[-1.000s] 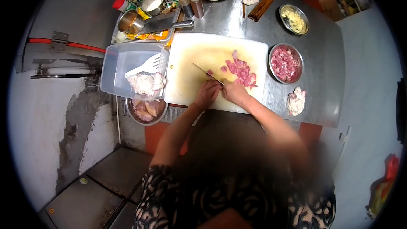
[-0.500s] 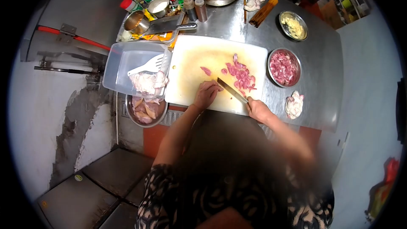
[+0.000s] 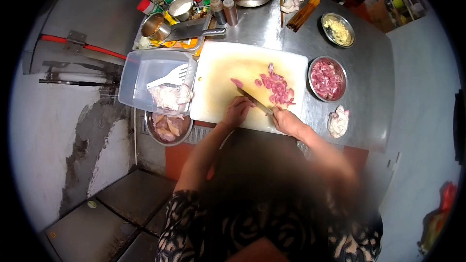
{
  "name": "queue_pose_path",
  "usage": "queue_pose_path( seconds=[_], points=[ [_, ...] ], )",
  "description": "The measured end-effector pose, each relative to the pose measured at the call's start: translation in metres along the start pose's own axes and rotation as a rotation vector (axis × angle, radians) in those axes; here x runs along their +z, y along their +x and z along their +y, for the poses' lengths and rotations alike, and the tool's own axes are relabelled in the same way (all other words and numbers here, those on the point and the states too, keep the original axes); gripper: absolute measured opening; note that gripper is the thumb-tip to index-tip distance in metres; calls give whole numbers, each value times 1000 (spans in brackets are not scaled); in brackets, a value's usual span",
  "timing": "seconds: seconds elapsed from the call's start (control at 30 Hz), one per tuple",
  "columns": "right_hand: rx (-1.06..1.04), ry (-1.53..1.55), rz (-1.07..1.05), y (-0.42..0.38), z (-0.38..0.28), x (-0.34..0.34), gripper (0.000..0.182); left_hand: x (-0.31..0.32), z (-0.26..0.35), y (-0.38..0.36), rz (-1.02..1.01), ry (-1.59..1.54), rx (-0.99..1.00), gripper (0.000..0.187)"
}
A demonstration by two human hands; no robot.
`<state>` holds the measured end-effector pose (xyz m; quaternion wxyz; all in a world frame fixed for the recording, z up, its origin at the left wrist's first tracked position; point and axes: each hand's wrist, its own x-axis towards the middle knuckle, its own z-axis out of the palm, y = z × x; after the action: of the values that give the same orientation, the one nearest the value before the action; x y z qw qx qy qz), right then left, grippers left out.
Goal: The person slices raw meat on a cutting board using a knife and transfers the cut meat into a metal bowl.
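My right hand (image 3: 287, 120) grips the handle of a knife (image 3: 256, 101), its blade slanting up and left over the front of the white cutting board (image 3: 218, 60). Beside the blade, my left hand (image 3: 237, 110) is closed with fingers bent, pressing a piece of meat mostly hidden under the fingertips. Cut pink meat slices (image 3: 280, 90) lie in a loose pile right of the knife. One separate slice (image 3: 236, 82) rests just beyond the blade's tip.
Left of the board, a clear plastic tub (image 3: 127, 80) holds a white slotted spatula (image 3: 170, 76) and pale meat. Below it sits a metal bowl (image 3: 156, 140) of meat. On the right are a bowl (image 3: 345, 85) of sliced meat and a white cloth (image 3: 338, 121). A cleaver (image 3: 189, 31) lies behind.
The knife and my right hand have shifted left, bringing the blade closer along my left fingertips. My left hand stays in nearly the same place.
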<state>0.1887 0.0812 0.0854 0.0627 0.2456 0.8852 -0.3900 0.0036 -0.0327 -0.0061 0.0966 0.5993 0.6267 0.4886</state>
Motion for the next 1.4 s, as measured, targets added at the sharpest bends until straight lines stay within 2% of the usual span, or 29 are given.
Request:
queue_pose_path(
  seconds=[0.03,0.2,0.33,0.43,0.5,0.57,0.63,0.7,0.73,0.87,0.93,1.0,1.13,1.3,1.4],
  points=[
    [-70,22,23,9,5,4,12,1,0,1,3,7,8,14],
    [-31,24,-10,68,-2,23,15,0,-7,-2,11,28,39,13],
    [18,1,-2,73,-18,24,17,1,-6,-5,15,17,-13,14],
    [3,-3,70,42,6,29,16,0,-4,-5,12,20,-49,14],
    [83,8,0,6,13,15,17,5,-10,-10,24,15,-37,14],
    [93,15,17,-20,21,8,19,4,-13,-10,38,18,-20,14],
    [106,30,36,-22,21,6,21,-2,-6,-11,-40,168,2,15],
    [254,47,96,-21,15,6,26,-5,0,-10,-35,164,8,13],
    [260,50,98,-21,10,4,26,-6,3,-9,-32,158,13,10],
    [165,-15,63,-17,-5,-3,21,-2,1,-10,5,101,10,12],
    [125,-26,17,-16,-7,-3,19,1,-2,-11,-12,5,-72,14],
    [13,-19,11,-13,-9,-2,15,0,-2,-12,6,16,-59,15],
    [-1,22,-20,1,1,5,14,0,-5,-13,22,46,-95,16],
    [-66,-12,41,36,8,29,17,-4,-1,-9,2,35,-78,14],
    [0,5,50,68,-13,32,20,2,-13,-14,14,11,-69,15]
  ],
)
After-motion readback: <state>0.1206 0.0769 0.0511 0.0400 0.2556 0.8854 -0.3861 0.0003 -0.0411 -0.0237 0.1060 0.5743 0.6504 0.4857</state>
